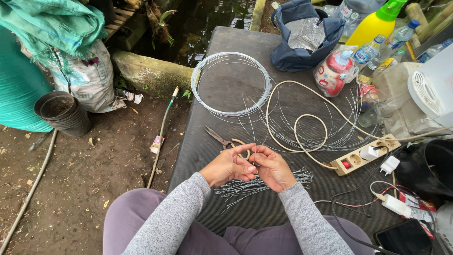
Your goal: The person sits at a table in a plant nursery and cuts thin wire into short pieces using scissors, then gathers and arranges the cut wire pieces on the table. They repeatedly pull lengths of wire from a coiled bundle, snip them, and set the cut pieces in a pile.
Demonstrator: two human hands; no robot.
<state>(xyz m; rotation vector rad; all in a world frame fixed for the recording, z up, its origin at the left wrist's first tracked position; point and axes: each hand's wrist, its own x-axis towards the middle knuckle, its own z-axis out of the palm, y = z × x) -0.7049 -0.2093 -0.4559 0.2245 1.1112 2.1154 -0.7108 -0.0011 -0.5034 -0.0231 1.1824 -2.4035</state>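
Outdoors, over bare dirt beside a dark pond, a low dark table (212,146) carries the work, with a seated person's grey sleeves and mauve trousers at the bottom edge of the view.

Both hands meet at the middle of the table's near side. The left hand (230,166) and the right hand (272,167) are curled nearly closed, fingertips touching, pinching between them one thin piece of wire (253,141). Its long axis runs almost straight away from the person, rising from the pinch toward the far side of the table. The two hands are equally near to it; neither leads.

Directly under and just beyond the hands lies a bundle of cut wire pieces (264,183), too many and too fine to count, lying roughly left to right across the table. Just beyond the left hand lies one pair of scissors (225,140), blades pointing to the far left. Further off is one coil of silvery wire (231,84), and to its right a spread of long loose wire strands (306,130) crossed by one cream power cable (302,141) looping to one power strip (365,155). Two white chargers (390,165) show near it.

At the far right stand one dark blue bag (288,54), one yellow spray bottle (375,23) and at least three clear plastic water bottles (368,51). Left of the table, one stack of black plant pots (63,112) sits on the dirt.
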